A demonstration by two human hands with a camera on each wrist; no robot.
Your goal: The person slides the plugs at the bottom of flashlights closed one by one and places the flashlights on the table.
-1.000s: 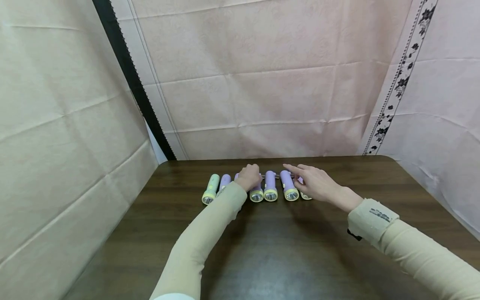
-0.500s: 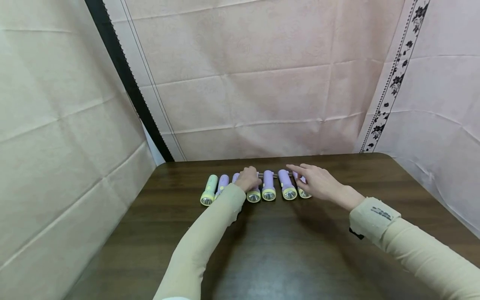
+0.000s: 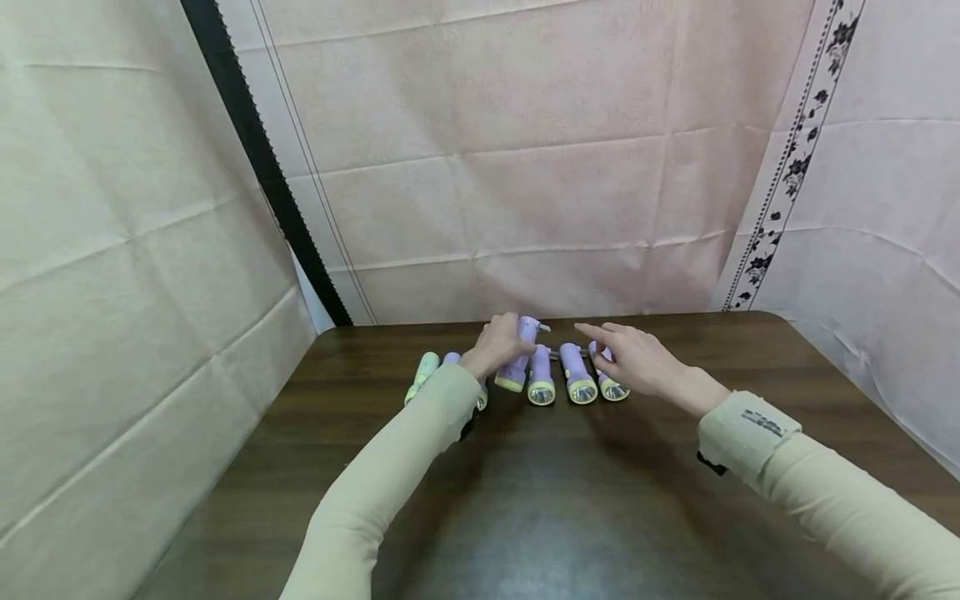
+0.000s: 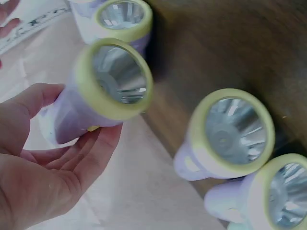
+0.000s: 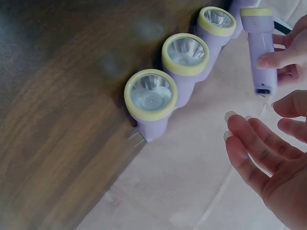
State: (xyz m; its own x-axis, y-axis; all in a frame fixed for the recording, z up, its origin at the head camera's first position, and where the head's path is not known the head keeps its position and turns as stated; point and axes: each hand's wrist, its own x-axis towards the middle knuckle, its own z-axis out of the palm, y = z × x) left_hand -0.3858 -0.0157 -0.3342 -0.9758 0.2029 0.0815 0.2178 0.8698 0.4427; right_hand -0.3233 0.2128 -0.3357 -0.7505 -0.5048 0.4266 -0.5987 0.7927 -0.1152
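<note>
- A dark wood-grained counter [image 3: 562, 517] has rounded far corners
- Pale, creased cloth [image 3: 510, 200] hangs behind it
- A black strip [image 3: 250, 125] slants down the cloth at left
- A dark floral border [image 3: 798, 168] slants down it at right

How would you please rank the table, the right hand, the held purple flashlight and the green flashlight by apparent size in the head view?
1. Table
2. Right hand
3. Held purple flashlight and green flashlight: left unranked, since both are partly covered.
</note>
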